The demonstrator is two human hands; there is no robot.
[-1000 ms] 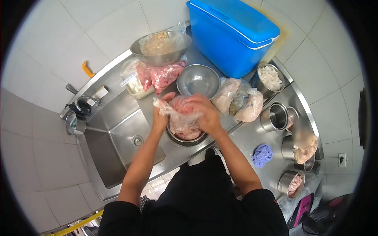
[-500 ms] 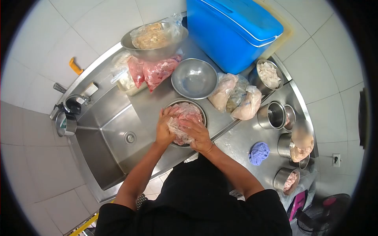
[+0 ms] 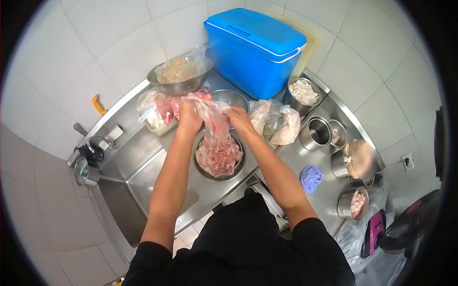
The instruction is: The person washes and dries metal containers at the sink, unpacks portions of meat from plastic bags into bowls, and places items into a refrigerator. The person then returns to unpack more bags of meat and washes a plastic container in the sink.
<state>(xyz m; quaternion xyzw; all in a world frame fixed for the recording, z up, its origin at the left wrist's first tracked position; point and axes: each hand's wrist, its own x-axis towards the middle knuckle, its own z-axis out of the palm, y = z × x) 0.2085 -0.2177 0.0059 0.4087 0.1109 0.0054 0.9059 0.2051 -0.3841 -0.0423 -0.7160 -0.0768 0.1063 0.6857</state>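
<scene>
Both hands hold up a clear plastic bag [image 3: 213,119] above a round metal bowl [image 3: 197,168]. My left hand [image 3: 189,116] is closed on the bag's left side, and my right hand [image 3: 238,117] grips its right side. The bag is stretched between them, its mouth end hanging down. Raw pink meat [image 3: 219,157] lies heaped in the bowl right under the bag. Reddish residue shows through the plastic. Behind the hands, an unused-looking metal bowl [image 3: 230,97] is partly hidden, and bags of red meat [image 3: 167,106] lie close to my left hand.
A sink [image 3: 138,186] lies to the left. A blue cooler [image 3: 255,57] and a steel bowl with a bagged food [image 3: 179,86] stand at the back. Bagged meat [image 3: 286,126], several metal pots [image 3: 316,133] and a purple cloth [image 3: 311,178] are on the right.
Both hands have lifted from the bowl and moved away from my body, raising the plastic bag. The meat now lies loose in the bowl. The camera view has shifted.
</scene>
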